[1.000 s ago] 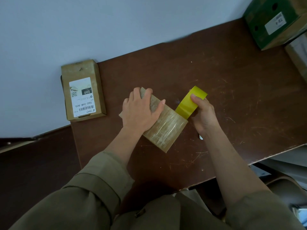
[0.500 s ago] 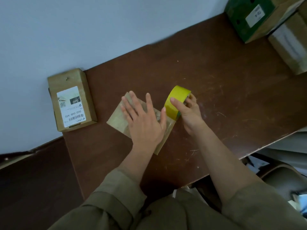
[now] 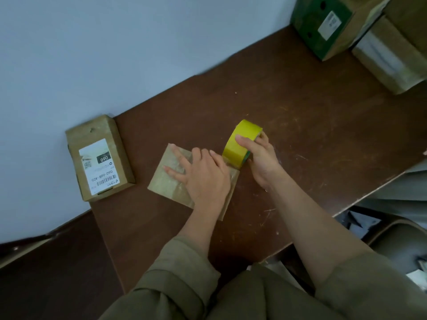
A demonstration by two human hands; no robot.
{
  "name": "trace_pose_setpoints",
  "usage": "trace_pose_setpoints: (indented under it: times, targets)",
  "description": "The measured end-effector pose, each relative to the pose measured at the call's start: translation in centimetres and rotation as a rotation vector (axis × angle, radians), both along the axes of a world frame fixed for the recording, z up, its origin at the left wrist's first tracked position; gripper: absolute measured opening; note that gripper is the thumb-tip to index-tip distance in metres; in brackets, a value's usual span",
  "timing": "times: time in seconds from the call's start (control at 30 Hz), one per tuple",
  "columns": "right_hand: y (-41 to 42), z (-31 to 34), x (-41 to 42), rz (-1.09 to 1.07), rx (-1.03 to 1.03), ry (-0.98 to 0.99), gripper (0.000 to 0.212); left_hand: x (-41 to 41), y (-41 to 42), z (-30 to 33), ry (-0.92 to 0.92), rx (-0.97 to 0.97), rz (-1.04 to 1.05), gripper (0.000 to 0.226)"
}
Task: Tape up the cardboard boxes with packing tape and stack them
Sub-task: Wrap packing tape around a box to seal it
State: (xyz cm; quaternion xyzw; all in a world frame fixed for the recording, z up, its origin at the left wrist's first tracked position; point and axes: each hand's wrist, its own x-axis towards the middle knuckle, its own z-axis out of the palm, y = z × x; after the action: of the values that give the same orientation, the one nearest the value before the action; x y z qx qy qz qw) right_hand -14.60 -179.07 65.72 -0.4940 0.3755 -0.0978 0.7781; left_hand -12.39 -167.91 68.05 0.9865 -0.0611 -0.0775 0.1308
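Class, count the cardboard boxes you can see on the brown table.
4. One under the left hand, one labelled box by the wall, a green box and a plain one at the far right corner. More may sit beyond the frame.

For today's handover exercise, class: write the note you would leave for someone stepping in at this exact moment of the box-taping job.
Left hand: flat, fingers straight, pressing on the cardboard box at the table's middle.
Right hand: grip on the yellow tape roll, which stands on edge at the box's right end.
Done: glossy tape already shows on this box.
Left: finish and cut this strip, then stack. A labelled box lies at the left by the wall; nothing is stacked on it yet.
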Motion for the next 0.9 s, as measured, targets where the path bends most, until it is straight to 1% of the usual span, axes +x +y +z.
trace_pose_setpoints:
  times: [0.07, 0.1, 0.13, 0.17, 0.2, 0.23, 0.27, 0.3, 0.33, 0.4, 0.47, 0.53, 0.63, 0.7, 0.77, 0.8, 0.87, 0.9]
  targets:
    - [-0.1, 2.0, -0.2, 0.066, 0.040, -0.123, 0.029, 0.5, 0.6, 0.4, -0.054, -0.140, 0.046, 0.046]
    - [-0.2, 3.1, -0.5, 0.110, 0.084, -0.179, 0.032, 0.8, 1.0, 0.7, -0.102, -0.243, 0.020, 0.048]
    - [-0.4, 4.0, -0.7, 0.151, 0.152, -0.229, 0.038, 1.0, 1.6, 0.9, -0.165, -0.364, -0.048, 0.048]
    - [-0.7, 4.9, -0.9, 0.204, 0.207, -0.268, 0.053, 1.1, 2.3, 1.1, -0.230, -0.482, -0.139, 0.046]
    - [-1.0, 5.4, -1.1, 0.247, 0.237, -0.300, 0.070, 1.3, 3.2, 1.3, -0.284, -0.573, -0.233, 0.042]
    - [-1.2, 6.0, -1.2, 0.283, 0.234, -0.320, 0.075, 1.4, 4.0, 1.5, -0.317, -0.611, -0.319, 0.040]
    - [-1.1, 6.8, -1.3, 0.308, 0.224, -0.329, 0.069, 1.5, 5.0, 1.5, -0.326, -0.597, -0.391, 0.040]
    - [-1.1, 7.4, -1.5, 0.327, 0.203, -0.333, 0.062, 1.4, 5.9, 1.3, -0.319, -0.545, -0.445, 0.043]
    - [-1.1, 7.7, -1.6, 0.354, 0.174, -0.330, 0.059, 1.2, 6.8, 0.8, -0.309, -0.474, -0.481, 0.047]
    - [-1.3, 8.0, -2.2, 0.421, 0.109, -0.298, 0.061, 0.5, 8.0, -0.3, -0.312, -0.345, -0.529, 0.051]
    - [-1.7, 7.8, -3.2, 0.474, 0.075, -0.250, 0.065, -0.5, 8.4, -1.1, -0.346, -0.296, -0.563, 0.050]
    - [-1.9, 7.8, -4.3, 0.469, 0.094, -0.222, 0.066, -1.3, 8.2, -1.1, -0.406, -0.299, -0.571, 0.050]
    - [-1.5, 8.1, -5.8, 0.419, 0.171, -0.228, 0.047, -2.6, 7.9, -0.2, -0.441, -0.262, -0.515, 0.052]
    - [-1.2, 8.2, -6.4, 0.433, 0.157, -0.215, 0.045, -3.5, 8.0, 0.5, -0.414, -0.182, -0.509, 0.054]
    - [-0.8, 8.4, -6.8, 0.466, 0.128, -0.199, 0.039, -3.9, 7.8, 1.6, -0.347, -0.088, -0.520, 0.060]
    - [-0.7, 8.6, -7.1, 0.483, 0.111, -0.197, 0.036, -3.9, 7.6, 2.3, -0.278, -0.074, -0.523, 0.065]
    - [-0.5, 9.1, -7.6, 0.510, 0.095, -0.199, 0.040, -3.5, 6.6, 3.6, -0.048, -0.135, -0.512, 0.075]
    - [-0.5, 9.2, -7.9, 0.519, 0.096, -0.195, 0.042, -3.3, 6.0, 4.2, 0.038, -0.179, -0.503, 0.081]
